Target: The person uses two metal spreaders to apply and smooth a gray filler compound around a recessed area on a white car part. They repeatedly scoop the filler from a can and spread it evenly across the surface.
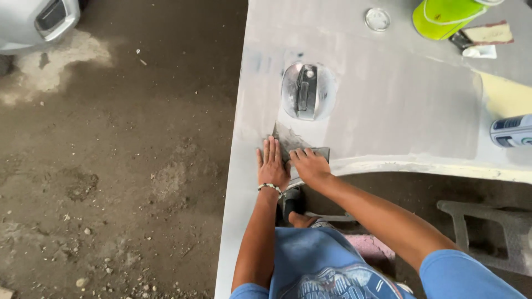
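Two hands were pressed onto a grey sheet of sandpaper (292,145) that lay flat on the dusty, primer-grey car body panel (388,105), just below the round recess with its metal handle (306,91). The left hand (272,165) lay flat with fingers straight and close together, weighting the sheet's near edge, while the right hand (310,166) was curled over the sheet's lower right part, fingers bent down on it; both seemed set this way to keep the paper flush against the surface. A beaded bracelet (270,187) circled the left wrist. Farther along the panel sat a small round lid (377,19), a lime-green cap (443,16), a brown sanding block (487,33) and, at the right edge, a spray can (511,130). Only the recess stood close to the sheet. A dirt floor (111,166) spread to the left, a grey concrete block (487,227) below.
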